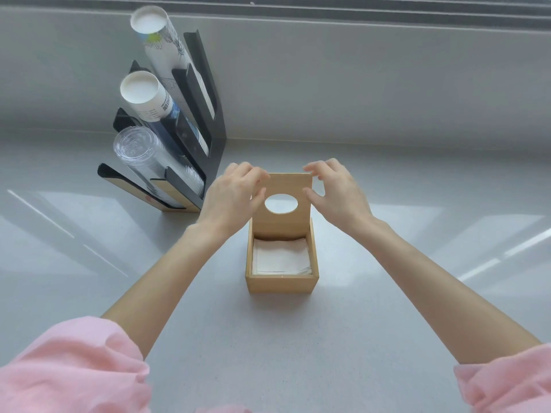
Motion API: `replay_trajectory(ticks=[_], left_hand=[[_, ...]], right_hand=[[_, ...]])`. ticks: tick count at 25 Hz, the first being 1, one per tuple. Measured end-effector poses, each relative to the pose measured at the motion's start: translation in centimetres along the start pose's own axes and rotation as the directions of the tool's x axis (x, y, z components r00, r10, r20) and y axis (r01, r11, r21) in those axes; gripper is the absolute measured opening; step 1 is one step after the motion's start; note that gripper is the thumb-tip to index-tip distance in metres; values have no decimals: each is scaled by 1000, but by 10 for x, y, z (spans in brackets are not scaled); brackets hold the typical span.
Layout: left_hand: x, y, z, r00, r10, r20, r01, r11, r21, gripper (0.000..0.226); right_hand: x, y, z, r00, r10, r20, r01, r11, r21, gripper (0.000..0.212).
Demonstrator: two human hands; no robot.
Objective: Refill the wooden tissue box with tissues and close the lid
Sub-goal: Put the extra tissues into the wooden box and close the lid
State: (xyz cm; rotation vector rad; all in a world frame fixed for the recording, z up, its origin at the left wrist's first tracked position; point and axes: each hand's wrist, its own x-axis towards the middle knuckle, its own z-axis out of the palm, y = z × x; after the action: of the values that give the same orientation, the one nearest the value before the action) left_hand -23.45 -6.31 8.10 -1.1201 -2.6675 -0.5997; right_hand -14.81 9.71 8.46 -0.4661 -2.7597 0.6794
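A small wooden tissue box stands on the grey counter, straight ahead of me. Its hinged lid, with an oval hole in the middle, is raised upright at the far side of the box. A flat stack of white tissues lies inside, below the rim. My left hand pinches the lid's left edge near the top corner. My right hand holds the lid's right edge, fingertips on the top corner and thumb lower down.
A black tiered cup holder stands to the far left against the grey wall, holding stacks of paper cups and clear plastic cups. The grey counter stretches around the box. Pink sleeves cover my upper arms.
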Motion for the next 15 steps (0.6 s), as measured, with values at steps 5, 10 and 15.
replay_trajectory(ticks=[5, 10, 15], left_hand=[[30, -3, 5, 980, -40, 196, 5, 984, 176, 52], [36, -6, 16, 945, -82, 317, 8, 974, 228, 42], [40, -2, 12, 960, -85, 265, 37, 982, 183, 34]], right_hand=[[26, 4, 9, 987, 6, 163, 8, 996, -86, 60], [32, 7, 18, 985, 23, 173, -10, 997, -75, 37], [36, 7, 13, 987, 14, 157, -5, 998, -59, 31]])
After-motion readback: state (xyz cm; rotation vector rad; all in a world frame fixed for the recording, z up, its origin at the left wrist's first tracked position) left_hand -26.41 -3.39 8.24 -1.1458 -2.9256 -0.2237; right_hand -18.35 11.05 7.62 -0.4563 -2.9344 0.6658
